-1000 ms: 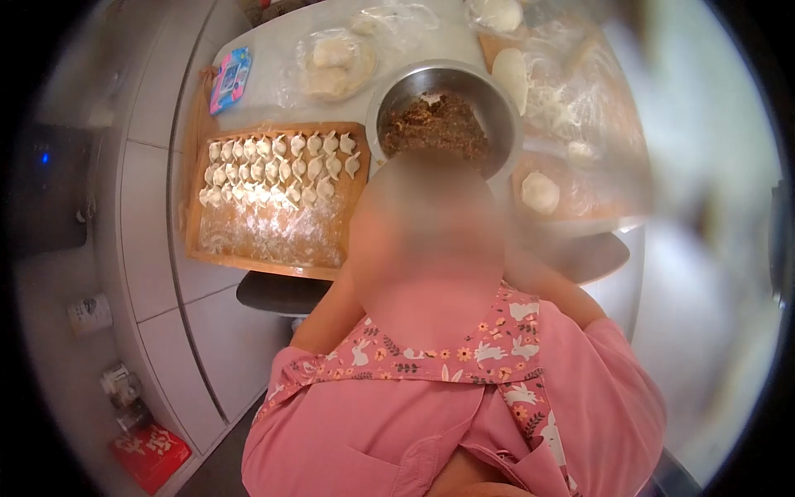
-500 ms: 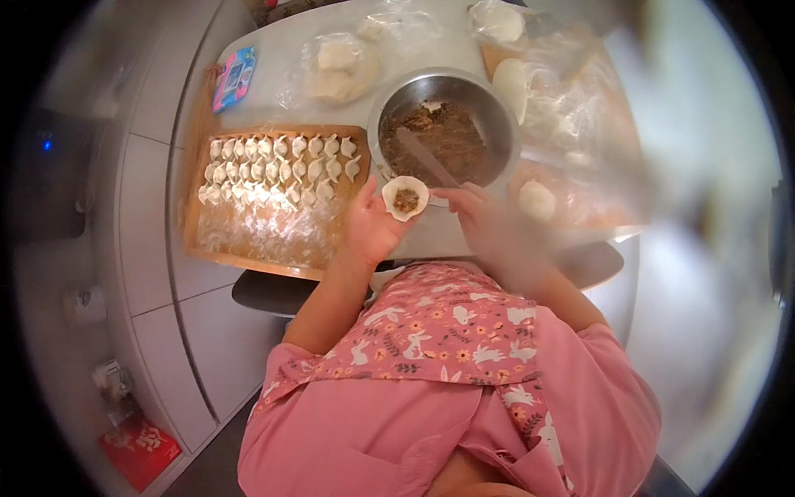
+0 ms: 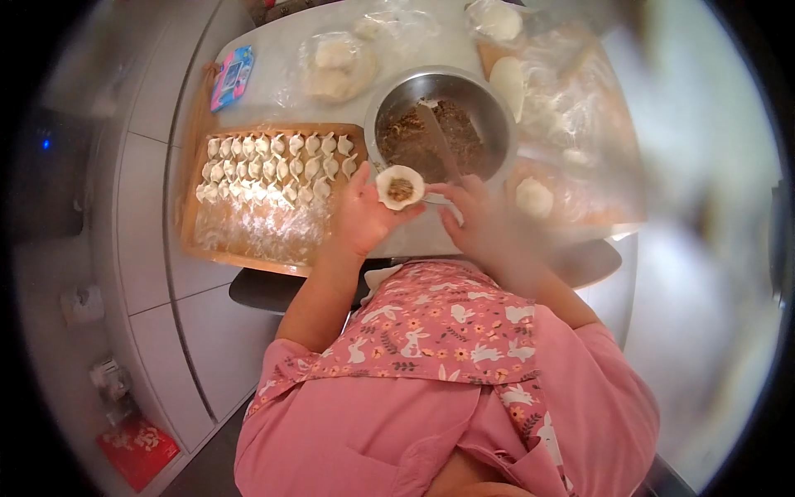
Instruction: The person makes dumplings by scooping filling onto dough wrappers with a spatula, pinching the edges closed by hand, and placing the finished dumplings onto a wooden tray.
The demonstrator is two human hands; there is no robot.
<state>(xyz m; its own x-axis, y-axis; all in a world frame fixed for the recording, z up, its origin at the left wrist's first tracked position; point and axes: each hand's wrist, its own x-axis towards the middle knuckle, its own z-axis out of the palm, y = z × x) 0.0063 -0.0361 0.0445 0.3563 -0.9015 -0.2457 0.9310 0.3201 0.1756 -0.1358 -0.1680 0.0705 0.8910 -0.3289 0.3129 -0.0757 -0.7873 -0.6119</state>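
A round dough wrapper (image 3: 384,180) with brown filling in its middle rests on the fingers of my left hand (image 3: 362,217). My right hand (image 3: 474,217) is just to the right, one fingertip at the wrapper's edge. Its other fingers are curled by the lower end of a flat spatula (image 3: 439,139), which leans in the filling. That filling (image 3: 406,142) lies in a steel bowl (image 3: 507,124) beyond my hands. To the left, a wooden tray (image 3: 248,263) dusted with flour holds rows of folded dumplings (image 3: 269,170).
A floured board (image 3: 580,203) with a dough lump (image 3: 534,198) is at the right. Behind are plastic-wrapped dough pieces (image 3: 333,68) and a blue and pink packet (image 3: 231,79). A stool (image 3: 265,291) shows under the table edge.
A second ago something blurred hid my hands; since half a second ago it is gone. My left hand and the wrapper have shifted slightly left, and the spatula stands more upright.
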